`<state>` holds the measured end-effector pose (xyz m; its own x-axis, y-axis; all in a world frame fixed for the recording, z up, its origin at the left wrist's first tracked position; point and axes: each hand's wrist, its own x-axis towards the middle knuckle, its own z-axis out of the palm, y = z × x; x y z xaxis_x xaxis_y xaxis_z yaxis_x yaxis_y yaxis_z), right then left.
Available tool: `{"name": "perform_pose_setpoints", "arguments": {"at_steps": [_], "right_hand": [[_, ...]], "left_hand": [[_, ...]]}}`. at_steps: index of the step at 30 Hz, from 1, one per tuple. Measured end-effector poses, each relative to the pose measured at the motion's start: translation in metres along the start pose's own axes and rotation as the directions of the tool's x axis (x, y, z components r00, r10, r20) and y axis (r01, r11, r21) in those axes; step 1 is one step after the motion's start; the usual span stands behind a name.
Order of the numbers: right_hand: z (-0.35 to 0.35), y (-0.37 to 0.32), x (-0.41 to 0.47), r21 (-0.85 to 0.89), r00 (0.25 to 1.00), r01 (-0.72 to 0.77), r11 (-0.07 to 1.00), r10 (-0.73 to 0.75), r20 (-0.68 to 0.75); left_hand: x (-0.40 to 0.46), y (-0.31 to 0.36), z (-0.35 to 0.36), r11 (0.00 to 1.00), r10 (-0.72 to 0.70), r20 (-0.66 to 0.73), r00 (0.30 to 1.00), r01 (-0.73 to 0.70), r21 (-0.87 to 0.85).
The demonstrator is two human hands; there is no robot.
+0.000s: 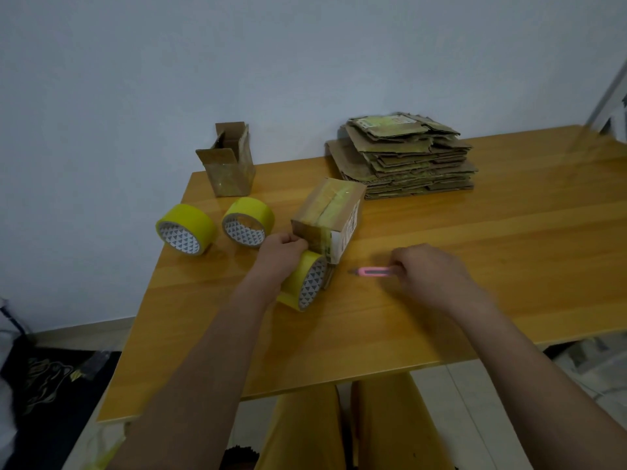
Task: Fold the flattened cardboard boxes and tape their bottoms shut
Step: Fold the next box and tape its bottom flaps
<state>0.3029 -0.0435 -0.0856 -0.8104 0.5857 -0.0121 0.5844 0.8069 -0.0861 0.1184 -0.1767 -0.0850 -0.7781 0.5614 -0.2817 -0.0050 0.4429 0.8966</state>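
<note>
My left hand pinches tape at the box lying mid-table, the roll beneath it. My right hand grips a pink cutter. Flat boxes are stacked behind.

Left hand grips taped box; right hand holds pink cutter.

One head-worn, wide-angle view looks forward and down over the bench — close above both forearms, facing the wall.
</note>
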Motion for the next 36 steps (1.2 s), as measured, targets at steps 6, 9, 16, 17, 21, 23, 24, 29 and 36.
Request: {"name": "perform_pose_setpoints", "arguments": {"at_steps": [6, 9, 16, 17, 21, 23, 24, 29, 36], "right_hand": [[0.020, -0.002, 0.017, 0.165, 0.956, 0.037, 0.986, 0.013, -0.293], [0.002, -0.034, 0.031, 0.282, 0.802, 0.257, 0.924, -0.041, -0.595], [0.015, -0.068, 0.072, 0.261, 0.892, 0.301, 0.917, -0.175, -0.416], [0.020, -0.067, 0.074, 0.267, 0.885, 0.313, 0.912, -0.178, -0.430], [0.028, -0.063, 0.079, 0.253, 0.862, 0.353, 0.901, -0.208, -0.463], [0.028, -0.059, 0.081, 0.260, 0.860, 0.373, 0.891, -0.227, -0.457], [0.028, -0.057, 0.081, 0.269, 0.858, 0.384, 0.884, -0.233, -0.458], [0.024, -0.053, 0.085, 0.237, 0.876, 0.374, 0.897, -0.258, -0.407], [0.034, -0.106, 0.037, 0.255, 0.586, 0.531, 0.808, -0.132, -0.800]], "left_hand": [[-0.002, -0.001, -0.004, 0.999, -0.035, 0.080, 0.996, 0.037, -0.019], [-0.005, 0.000, -0.007, 0.995, -0.083, 0.153, 0.985, 0.089, -0.033], [-0.002, -0.006, -0.013, 0.996, -0.067, 0.188, 0.980, 0.076, -0.041], [0.000, -0.007, -0.014, 0.997, -0.057, 0.175, 0.983, 0.064, -0.033], [0.007, 0.003, -0.018, 0.990, -0.025, 0.180, 0.983, -0.001, 0.141], [0.009, 0.010, -0.025, 0.941, -0.048, 0.225, 0.973, -0.032, 0.338], [0.010, 0.011, -0.029, 0.904, -0.064, 0.247, 0.967, -0.048, 0.424], [0.002, 0.002, -0.059, 0.876, 0.007, 0.263, 0.965, -0.133, 0.463], [-0.011, -0.016, -0.081, 0.905, 0.163, 0.273, 0.948, -0.254, 0.342]]}}
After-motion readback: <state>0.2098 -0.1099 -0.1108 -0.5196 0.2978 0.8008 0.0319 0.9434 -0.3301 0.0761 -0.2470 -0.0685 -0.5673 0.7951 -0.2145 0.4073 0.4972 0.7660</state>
